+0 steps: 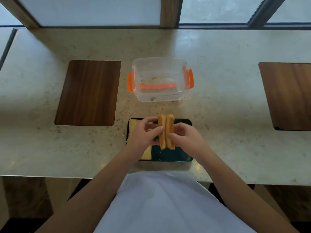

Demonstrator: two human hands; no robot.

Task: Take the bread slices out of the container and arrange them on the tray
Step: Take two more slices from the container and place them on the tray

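Two bread slices stand on edge, side by side, above the black tray. My left hand grips the left slice and my right hand grips the right one, thumbs pressed at the crusts. Another slice lies flat on the tray's left side, partly hidden under my left hand. The clear container with orange clips stands just beyond the tray, with only crumbs inside.
A dark wooden inlay is set in the pale stone counter to the left, another wooden inlay at the right. Crumbs lie scattered around the tray. Windows run along the counter's far edge.
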